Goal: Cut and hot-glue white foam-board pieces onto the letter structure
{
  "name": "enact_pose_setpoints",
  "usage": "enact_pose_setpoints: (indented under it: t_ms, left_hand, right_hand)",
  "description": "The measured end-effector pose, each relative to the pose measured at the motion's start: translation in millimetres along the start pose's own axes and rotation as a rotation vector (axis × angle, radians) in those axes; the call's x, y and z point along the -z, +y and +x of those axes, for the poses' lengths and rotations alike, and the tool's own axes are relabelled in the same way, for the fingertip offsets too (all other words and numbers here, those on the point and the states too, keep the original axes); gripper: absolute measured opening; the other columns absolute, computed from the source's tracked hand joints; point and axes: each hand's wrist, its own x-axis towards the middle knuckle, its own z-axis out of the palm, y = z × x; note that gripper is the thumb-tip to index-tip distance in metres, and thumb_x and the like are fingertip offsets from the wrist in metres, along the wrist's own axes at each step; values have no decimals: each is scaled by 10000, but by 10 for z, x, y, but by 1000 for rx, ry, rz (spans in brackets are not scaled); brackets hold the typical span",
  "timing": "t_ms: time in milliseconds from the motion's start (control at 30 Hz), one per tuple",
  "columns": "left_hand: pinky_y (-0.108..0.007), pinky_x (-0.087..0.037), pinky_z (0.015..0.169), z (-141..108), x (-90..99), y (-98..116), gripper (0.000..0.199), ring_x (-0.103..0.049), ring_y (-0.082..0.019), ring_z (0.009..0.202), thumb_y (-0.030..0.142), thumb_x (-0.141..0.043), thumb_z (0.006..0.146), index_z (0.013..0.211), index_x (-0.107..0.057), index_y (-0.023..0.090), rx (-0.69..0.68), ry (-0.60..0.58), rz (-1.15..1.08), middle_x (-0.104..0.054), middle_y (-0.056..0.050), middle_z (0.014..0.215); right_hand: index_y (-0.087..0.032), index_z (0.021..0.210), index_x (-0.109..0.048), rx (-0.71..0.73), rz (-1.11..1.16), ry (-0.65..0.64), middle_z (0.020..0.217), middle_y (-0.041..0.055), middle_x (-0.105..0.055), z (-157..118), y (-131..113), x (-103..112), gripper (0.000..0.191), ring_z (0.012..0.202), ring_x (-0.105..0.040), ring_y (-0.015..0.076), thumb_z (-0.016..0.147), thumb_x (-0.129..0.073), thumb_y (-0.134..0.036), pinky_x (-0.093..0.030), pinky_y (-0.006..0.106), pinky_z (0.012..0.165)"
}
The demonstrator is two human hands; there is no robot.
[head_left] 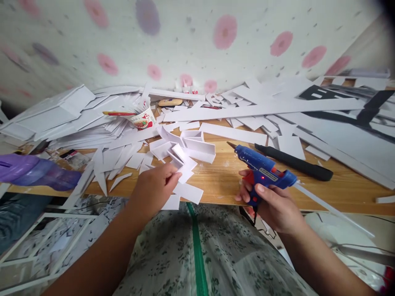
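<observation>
My right hand is wrapped round a blue glue gun, its nozzle pointing up and left over the wooden table. A small red light glows on the gun's side, and a long glue stick sticks out at its back. My left hand has its fingers pinched at a small white folded piece near the table's front edge. Just beyond it stand joined white board pieces forming open, box-like shapes. Loose white cut pieces lie beside my left fingers.
A black-handled tool lies right of the gun. A paper cup with a brush stands at the back. White board scraps pile left and right. A purple bottle lies at left. Behind is a patterned wall.
</observation>
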Motion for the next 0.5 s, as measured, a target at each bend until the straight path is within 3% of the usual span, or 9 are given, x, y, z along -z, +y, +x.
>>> enact_pose_setpoints:
  t_ms: [133, 500]
  left_hand:
    - [-253, -295, 574, 53, -115, 36, 249, -476, -128, 531, 377, -494, 833, 652, -521, 209, 34, 51, 43, -544, 36, 553]
    - [-259, -262, 556, 93, -145, 102, 242, -444, -136, 529, 360, -466, 841, 650, -486, 213, 57, -6, 192, -511, 30, 564]
  right_hand:
    - [-212, 1035, -662, 9, 32, -31, 651, -13, -538, -4, 2, 34, 367, 598, -521, 146, 744, -723, -427, -535, 368, 700]
    - [-223, 933, -675, 12, 19, -16, 687, -17, -530, -34, 29, 70, 287, 599, -520, 142, 735, -740, -420, -530, 404, 754]
